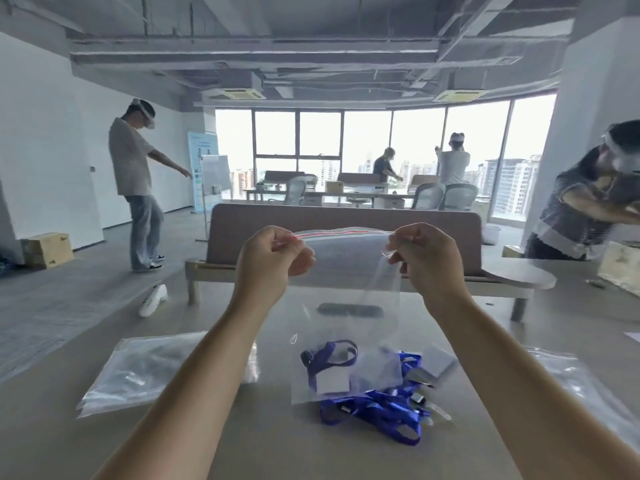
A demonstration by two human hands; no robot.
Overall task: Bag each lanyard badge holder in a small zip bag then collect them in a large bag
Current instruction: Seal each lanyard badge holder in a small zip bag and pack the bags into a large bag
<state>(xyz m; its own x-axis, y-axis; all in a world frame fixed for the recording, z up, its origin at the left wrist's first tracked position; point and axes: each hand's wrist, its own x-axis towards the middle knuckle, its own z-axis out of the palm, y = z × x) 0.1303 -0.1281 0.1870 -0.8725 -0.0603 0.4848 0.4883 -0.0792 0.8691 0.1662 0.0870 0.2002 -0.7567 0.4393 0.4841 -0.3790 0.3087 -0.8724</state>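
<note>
I hold a clear zip bag (346,306) up in front of me by its red-striped top edge. My left hand (270,261) pinches the left corner and my right hand (422,258) pinches the right corner. At the bag's bottom lies a lanyard badge holder (329,365) with a blue strap and a white card. Under and beside the hanging bag, a pile of blue lanyards with badge holders (384,410) rests on the table.
A stack of clear zip bags (138,372) lies on the table (242,445) to the left, and another clear bag (581,386) to the right. A padded bench (346,220) stands beyond the table. Several people stand around the room.
</note>
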